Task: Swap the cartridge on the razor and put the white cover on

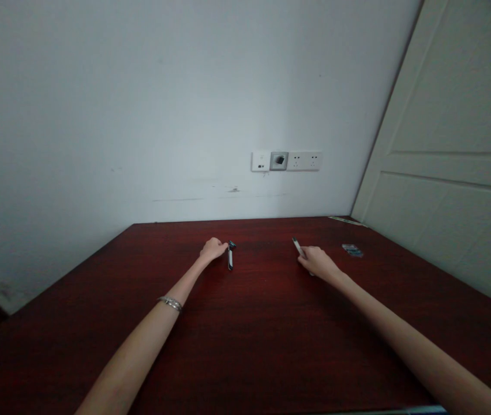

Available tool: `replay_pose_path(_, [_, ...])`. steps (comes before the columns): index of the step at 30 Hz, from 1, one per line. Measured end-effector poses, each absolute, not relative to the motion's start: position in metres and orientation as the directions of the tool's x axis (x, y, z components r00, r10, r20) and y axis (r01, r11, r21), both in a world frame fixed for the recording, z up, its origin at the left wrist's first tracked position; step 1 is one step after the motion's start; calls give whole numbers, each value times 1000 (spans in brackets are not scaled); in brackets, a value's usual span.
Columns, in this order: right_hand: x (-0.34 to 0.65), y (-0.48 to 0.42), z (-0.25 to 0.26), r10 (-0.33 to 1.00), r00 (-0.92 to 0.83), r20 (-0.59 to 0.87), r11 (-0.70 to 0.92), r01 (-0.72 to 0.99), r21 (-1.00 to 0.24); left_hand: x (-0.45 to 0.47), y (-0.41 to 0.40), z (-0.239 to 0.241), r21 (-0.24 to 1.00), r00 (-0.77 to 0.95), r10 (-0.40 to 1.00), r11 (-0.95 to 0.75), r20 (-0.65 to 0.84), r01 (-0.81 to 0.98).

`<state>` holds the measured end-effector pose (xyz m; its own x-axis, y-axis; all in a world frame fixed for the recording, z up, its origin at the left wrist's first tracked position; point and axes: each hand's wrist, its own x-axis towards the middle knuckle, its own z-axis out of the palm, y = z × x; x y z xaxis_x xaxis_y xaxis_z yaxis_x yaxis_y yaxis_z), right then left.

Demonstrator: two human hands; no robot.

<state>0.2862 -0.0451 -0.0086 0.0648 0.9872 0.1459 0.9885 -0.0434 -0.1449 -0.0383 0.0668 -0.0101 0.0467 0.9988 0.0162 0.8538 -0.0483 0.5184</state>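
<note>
Both my arms reach far out over a dark red wooden table (254, 323). My left hand (213, 249) is curled, its fingertips at the head of a small black and grey razor-like tool (230, 255) lying on the table. My right hand (318, 262) is closed round a slim silver and dark stick-like thing (299, 246), which points up and to the left from the fingers. A metal bracelet (170, 302) sits on my left wrist.
A small blue packet (352, 250) lies on the table right of my right hand. A white wall behind carries a row of sockets (287, 161). A pale panelled door (453, 173) bounds the right side. The table's left edge drops off diagonally.
</note>
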Motion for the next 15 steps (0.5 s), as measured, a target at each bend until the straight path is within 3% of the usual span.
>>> replay_pose_path(7, [186, -40, 2, 981, -110, 162, 139, 974, -179, -37, 62, -14, 551, 56, 998, -58, 20, 832])
replay_pose_path(15, [139, -32, -5, 980, -137, 145, 162, 971, -177, -37, 60, -15, 545, 54, 999, -50, 9, 837])
